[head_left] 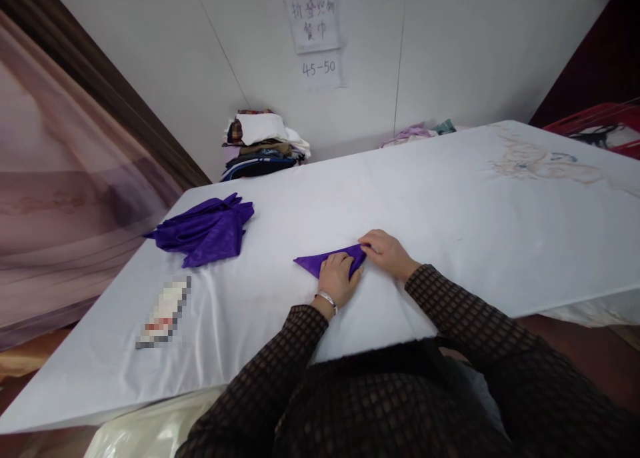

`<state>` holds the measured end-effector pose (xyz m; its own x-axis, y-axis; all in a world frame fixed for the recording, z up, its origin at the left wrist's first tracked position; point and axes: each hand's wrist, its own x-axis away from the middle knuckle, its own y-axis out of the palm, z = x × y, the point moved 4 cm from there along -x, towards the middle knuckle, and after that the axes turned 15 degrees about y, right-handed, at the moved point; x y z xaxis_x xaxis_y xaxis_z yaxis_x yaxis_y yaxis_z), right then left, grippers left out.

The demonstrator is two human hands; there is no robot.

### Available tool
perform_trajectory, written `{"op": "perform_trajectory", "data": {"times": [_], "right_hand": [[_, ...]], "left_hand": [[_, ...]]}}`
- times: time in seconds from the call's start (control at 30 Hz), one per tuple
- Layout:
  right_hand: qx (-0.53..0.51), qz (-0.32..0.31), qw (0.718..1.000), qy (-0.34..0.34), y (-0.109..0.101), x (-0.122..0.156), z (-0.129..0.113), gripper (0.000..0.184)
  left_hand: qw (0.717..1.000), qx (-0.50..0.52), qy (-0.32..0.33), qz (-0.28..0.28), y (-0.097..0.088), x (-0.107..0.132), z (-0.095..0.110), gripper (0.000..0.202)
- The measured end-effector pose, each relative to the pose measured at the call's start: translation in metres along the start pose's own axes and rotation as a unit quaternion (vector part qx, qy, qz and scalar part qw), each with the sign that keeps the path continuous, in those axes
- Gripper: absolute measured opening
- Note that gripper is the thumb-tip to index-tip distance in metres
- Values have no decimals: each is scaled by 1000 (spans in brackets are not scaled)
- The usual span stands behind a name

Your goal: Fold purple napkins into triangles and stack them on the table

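Grip: the right hand (387, 253) pinches the right-hand corner of the folded purple cloth (311, 263) between thumb and fingertips. The left hand (338, 275) lies over the cloth's middle, apparently pressing rather than gripping. The piece sits on the white tablecloth (420, 185) before the person, its long edge facing away and left point free.

Handling, as judged: the left fingers should bear down evenly while the right keeps the corner taut; edges should meet before any crease is pressed. The smooth-looking fabric may slip if pressure slackens.

Not verifiable: the left hand covers the fold's centre, the right fingertips mask the corner, and layers cannot be counted. Pieces in the purple heap (213, 233) are indistinct. The blurred item (165, 311) nearby is unidentifiable; the red basket (590, 119) is cut off.
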<state>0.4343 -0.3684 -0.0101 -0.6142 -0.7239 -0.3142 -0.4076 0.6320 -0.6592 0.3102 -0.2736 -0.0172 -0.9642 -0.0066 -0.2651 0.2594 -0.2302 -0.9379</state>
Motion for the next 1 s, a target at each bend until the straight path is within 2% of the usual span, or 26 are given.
{"op": "perform_trajectory", "data": {"times": [0.1,0.23,0.33,0.4,0.5,0.67,0.8,1.0], "right_hand": [[33,-61,997,-47,13,1,-3,17],[53,-76,995,-47,19,0,3,17],[38,-71,996,-49,18,0,4,20],[26,-46,998,-42,16,-1,5,21],[31,-5,999,-16,15,-2,6,20],[81,-7,996,41,18,-3,10,18],[116,-5,992,57,19,-5,10,14],[93,-17,993,77,20,-10,13,12]], "left_hand": [[1000,16,3,17,-1,-1,-2,25],[996,59,18,60,-9,1,-20,23],[998,13,-25,61,-18,8,-46,20],[997,-15,-58,51,-22,13,-61,21],[995,-11,-86,54,-22,19,-74,22],[990,20,-115,74,-16,19,-79,19],[991,9,-121,64,-15,16,-78,16],[991,-12,-121,57,-14,17,-77,16]]}}
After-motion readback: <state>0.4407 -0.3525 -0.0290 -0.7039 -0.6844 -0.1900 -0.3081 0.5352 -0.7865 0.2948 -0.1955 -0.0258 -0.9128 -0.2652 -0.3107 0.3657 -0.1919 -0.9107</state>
